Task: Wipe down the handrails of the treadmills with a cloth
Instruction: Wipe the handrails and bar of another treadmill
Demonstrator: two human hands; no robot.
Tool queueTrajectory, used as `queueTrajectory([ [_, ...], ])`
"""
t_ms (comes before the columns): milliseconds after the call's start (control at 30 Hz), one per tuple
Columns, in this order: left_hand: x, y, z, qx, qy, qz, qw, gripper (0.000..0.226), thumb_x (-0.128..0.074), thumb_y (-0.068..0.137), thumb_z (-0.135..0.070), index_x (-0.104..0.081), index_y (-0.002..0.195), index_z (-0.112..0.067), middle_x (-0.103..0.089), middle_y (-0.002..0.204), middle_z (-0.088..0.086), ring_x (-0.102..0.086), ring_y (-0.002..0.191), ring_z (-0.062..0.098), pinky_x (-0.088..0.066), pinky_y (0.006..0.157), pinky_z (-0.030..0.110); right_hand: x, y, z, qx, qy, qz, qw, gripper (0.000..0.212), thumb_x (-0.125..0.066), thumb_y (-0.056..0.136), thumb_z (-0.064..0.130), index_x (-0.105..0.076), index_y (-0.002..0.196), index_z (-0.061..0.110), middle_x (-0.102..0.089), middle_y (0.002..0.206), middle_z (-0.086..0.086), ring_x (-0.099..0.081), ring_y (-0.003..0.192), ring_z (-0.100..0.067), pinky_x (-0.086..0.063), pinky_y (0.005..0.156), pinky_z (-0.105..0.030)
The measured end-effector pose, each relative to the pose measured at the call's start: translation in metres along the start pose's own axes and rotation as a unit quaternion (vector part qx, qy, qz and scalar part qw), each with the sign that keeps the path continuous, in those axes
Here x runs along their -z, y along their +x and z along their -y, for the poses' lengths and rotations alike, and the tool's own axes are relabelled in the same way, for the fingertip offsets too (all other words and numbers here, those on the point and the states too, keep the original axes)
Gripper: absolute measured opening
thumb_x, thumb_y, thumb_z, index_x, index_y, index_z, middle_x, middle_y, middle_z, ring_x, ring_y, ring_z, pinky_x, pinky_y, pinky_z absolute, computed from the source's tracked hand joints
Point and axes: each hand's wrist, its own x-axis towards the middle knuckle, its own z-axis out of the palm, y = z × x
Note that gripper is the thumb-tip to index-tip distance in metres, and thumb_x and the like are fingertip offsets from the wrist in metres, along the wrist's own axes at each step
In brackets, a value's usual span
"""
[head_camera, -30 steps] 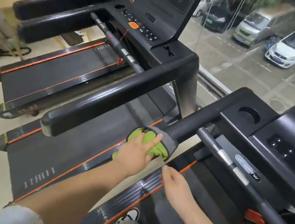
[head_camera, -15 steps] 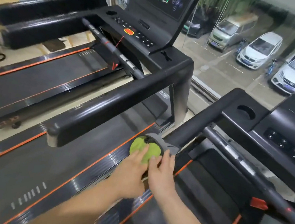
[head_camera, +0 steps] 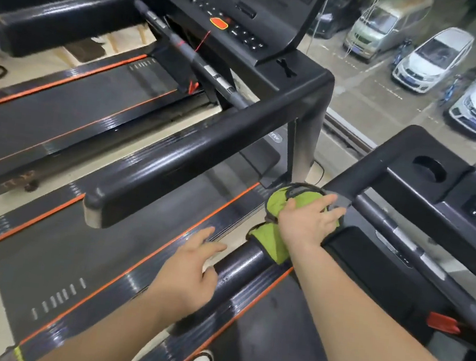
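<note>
Left of cloth [head_camera: 277, 207], neighbouring treadmill handrail [head_camera: 192, 153].

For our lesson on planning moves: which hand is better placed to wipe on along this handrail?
Right. The right hand presses the green cloth onto the handrail; the left hand lies bare, lower by the same rail, holding nothing.

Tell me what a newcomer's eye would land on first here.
The bright green cloth draped over the black handrail, centre-right, with the right hand pressed flat on it and the left hand open by the rail, nearer the camera. Next, the parked cars outside at upper right, and the orange button on the next console at top centre.
</note>
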Motion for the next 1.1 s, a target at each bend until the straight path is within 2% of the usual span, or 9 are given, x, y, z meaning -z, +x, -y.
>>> queueTrajectory([
  [100,-0.001,-0.008,0.004,0.008,-0.014,-0.012,1.0,0.055,-0.051,0.095,-0.01,-0.054,0.14,-0.04,-0.025,0.164,-0.018,-0.052,0.134,0.016,-0.041,0.107,0.026,0.003,0.019,0.002,0.007,-0.039,-0.019,0.999,0.089,-0.05,0.1,0.044,0.005,0.162,0.01,0.012,0.167,-0.024,-0.007,0.152,-0.044,-0.017,0.121,-0.054],
  [233,-0.002,-0.027,0.023,0.033,-0.033,-0.037,0.998,0.049,-0.05,0.098,-0.007,-0.056,0.141,-0.032,-0.031,0.162,-0.014,-0.031,0.148,0.005,-0.023,0.113,0.018,0.002,-0.003,-0.01,0.085,-0.096,-0.022,0.991,0.076,-0.041,0.104,0.041,-0.003,0.163,0.012,0.013,0.168,-0.021,0.005,0.155,-0.04,-0.007,0.123,-0.06],
  [400,-0.006,-0.051,0.053,0.072,-0.087,-0.075,0.991,0.043,-0.05,0.101,-0.007,-0.061,0.137,-0.027,-0.042,0.156,-0.011,-0.033,0.148,0.006,-0.03,0.122,0.038,-0.026,-0.101,-0.046,0.218,-0.125,-0.009,0.968,0.073,-0.027,0.099,0.045,-0.022,0.162,0.01,-0.005,0.169,-0.023,-0.002,0.156,-0.04,-0.007,0.123,-0.064],
  [500,-0.007,-0.061,0.059,0.087,-0.116,-0.117,0.983,0.043,-0.049,0.098,0.002,-0.064,0.134,-0.017,-0.052,0.147,-0.003,-0.041,0.144,0.014,-0.032,0.121,0.039,-0.041,-0.171,-0.069,0.278,-0.152,0.002,0.949,0.074,-0.031,0.099,0.045,-0.031,0.158,0.001,-0.016,0.165,-0.03,-0.01,0.154,-0.047,-0.013,0.122,-0.067],
  [633,0.002,-0.073,0.059,0.083,-0.149,-0.13,0.977,0.053,-0.043,0.09,0.009,-0.068,0.118,-0.029,-0.064,0.126,-0.014,-0.051,0.128,0.002,-0.039,0.112,0.026,-0.052,-0.235,-0.092,0.392,-0.246,0.051,0.885,0.082,-0.047,0.094,0.05,-0.033,0.156,-0.003,-0.02,0.161,-0.036,-0.014,0.151,-0.055,-0.016,0.118,-0.07],
  [800,0.001,-0.081,0.092,0.138,-0.207,-0.144,0.958,0.047,-0.045,0.092,-0.003,-0.064,0.123,-0.033,-0.063,0.128,-0.014,-0.055,0.127,0.009,-0.045,0.11,0.046,-0.045,-0.219,-0.07,0.505,-0.364,0.106,0.775,0.073,-0.06,0.085,0.052,-0.052,0.141,0.006,-0.049,0.141,-0.029,-0.037,0.138,-0.054,-0.023,0.117,-0.068],
  [900,-0.002,-0.086,0.099,0.187,-0.249,-0.168,0.935,0.05,-0.048,0.095,-0.002,-0.059,0.127,-0.038,-0.06,0.134,-0.015,-0.055,0.127,0.008,-0.044,0.112,0.043,-0.041,-0.213,-0.024,0.492,-0.421,0.161,0.744,0.054,-0.052,0.086,0.056,-0.063,0.114,0.012,-0.062,0.113,-0.018,-0.054,0.114,-0.043,-0.028,0.113,-0.059],
  [1000,-0.006,-0.093,0.1,0.224,-0.268,-0.174,0.921,0.051,-0.047,0.097,-0.001,-0.052,0.138,-0.03,-0.055,0.14,-0.013,-0.051,0.128,0.007,-0.038,0.11,0.028,-0.049,-0.205,0.024,0.393,-0.484,0.263,0.736,0.05,-0.047,0.088,0.054,-0.064,0.121,0.019,-0.065,0.123,-0.01,-0.056,0.118,-0.034,-0.037,0.103,-0.045],
  [1100,-0.008,-0.097,0.109,0.23,-0.279,-0.177,0.915,0.051,-0.048,0.097,-0.003,-0.051,0.141,-0.03,-0.055,0.137,-0.012,-0.052,0.126,0.006,-0.041,0.109,0.032,-0.05,-0.172,0.052,0.285,-0.506,0.307,0.754,0.052,-0.045,0.09,0.044,-0.062,0.133,0.021,-0.061,0.14,-0.006,-0.054,0.131,-0.03,-0.031,0.116,-0.043],
])
